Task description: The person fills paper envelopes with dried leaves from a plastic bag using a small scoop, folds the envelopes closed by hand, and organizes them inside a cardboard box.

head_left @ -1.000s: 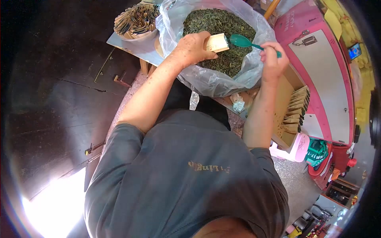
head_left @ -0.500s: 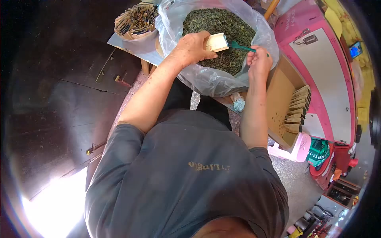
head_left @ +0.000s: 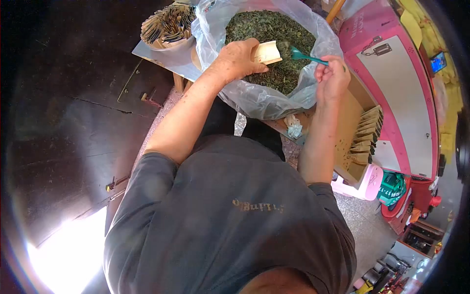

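Observation:
My left hand is closed around a small tan paper bag, tilted on its side with its mouth facing right. In my right hand is the handle of a green plastic spoon. The spoon's head points left, a short gap away from the bag's mouth. Both hands hover over a large clear plastic bag whose opening is spread wide. Dry, dark green leaves, loose and chopped, fill it. What lies inside the paper bag cannot be seen.
At the upper left, a round tub of upright paper bags stands on a board. To the right, a cardboard box holds a row of dark-edged paper bags. Beyond it is a pink-and-white cabinet.
My right hand has drawn the spoon to the right, away from the paper bag's mouth. My left hand has stayed nearly still with the bag.

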### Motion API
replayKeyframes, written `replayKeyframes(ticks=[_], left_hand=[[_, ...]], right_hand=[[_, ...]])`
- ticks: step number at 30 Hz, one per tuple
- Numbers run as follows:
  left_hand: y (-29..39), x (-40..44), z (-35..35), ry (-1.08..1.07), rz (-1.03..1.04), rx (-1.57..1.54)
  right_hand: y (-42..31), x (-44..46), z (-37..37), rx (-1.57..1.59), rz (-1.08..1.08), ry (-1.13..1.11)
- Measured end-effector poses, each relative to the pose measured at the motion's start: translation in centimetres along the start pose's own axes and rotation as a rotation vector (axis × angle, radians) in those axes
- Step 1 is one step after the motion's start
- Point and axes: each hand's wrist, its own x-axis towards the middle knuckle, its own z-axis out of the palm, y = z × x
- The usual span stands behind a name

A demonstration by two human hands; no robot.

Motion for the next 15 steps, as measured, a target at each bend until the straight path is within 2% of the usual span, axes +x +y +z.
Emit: replayKeyframes(ticks=[4,6,8,10,11,15], left_hand=[[0.2,-0.1,-0.1,-0.005,-0.005,-0.005],[0.2,-0.1,-0.1,-0.013,-0.013,0.001],[0.0,-0.2,0.1,0.013,0.003,-0.027],[0.0,-0.2,0.1,0.015,0.004,-0.019],[0.0,-0.1,0.1,0.017,0.005,-0.011],[0.0,0.0,0.0,-0.018,-0.009,-0.025]], right_hand=[[-0.3,-1.4,2.9,-0.085,-0.024,-0.07],[-0.7,-2.3,4.3,-0.257,-0.138,-0.182],[-1.2,-2.7,4.6,-0.343,-0.157,-0.203],[-1.7,-2.9,4.8,-0.544,-0.432,-0.29],[-1.6,-2.7,4.7,-0.539,-0.529,-0.294],[-3.0,-2.7,3.1,-0.47,-0.458,-0.119]])
